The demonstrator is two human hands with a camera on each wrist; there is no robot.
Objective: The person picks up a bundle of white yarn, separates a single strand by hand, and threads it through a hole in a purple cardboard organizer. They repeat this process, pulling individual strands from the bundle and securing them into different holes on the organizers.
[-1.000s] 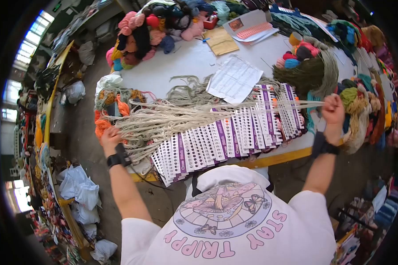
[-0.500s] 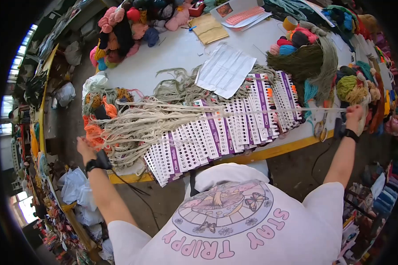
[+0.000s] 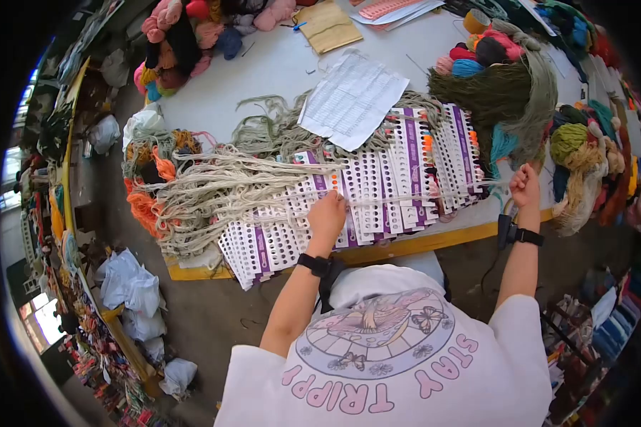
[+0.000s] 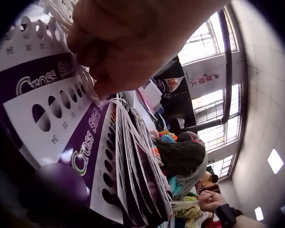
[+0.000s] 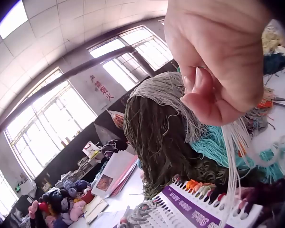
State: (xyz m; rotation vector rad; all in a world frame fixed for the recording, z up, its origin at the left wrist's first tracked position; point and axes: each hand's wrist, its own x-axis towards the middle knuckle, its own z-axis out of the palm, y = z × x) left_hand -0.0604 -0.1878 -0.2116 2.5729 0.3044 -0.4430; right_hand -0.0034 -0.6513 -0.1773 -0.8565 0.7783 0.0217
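Pale off-white threads (image 5: 232, 152) run from hand to hand, low over a row of punched thread cards (image 3: 369, 192) with purple "Cross Stitch" strips. My right hand (image 3: 525, 186) grips one end beyond the right end of the row, its fingers curled. Above the middle of the cards, my left hand (image 3: 327, 217) has its fingers curled on the same threads. In the left wrist view that hand (image 4: 118, 47) hides part of the strand it holds. A large spread of loose pale threads (image 3: 221, 181) lies over the left cards.
A printed sheet (image 3: 354, 99) lies behind the cards on the white table (image 3: 278, 67). Dark olive yarn (image 3: 477, 89) and coloured balls are at the back right. Orange yarn (image 3: 144, 213) sits at the left end. Scissors (image 5: 282, 102) show in the right wrist view.
My left hand has come from the far left end to the middle of the cards. My right hand went outward with the threads, then back in toward the cards.
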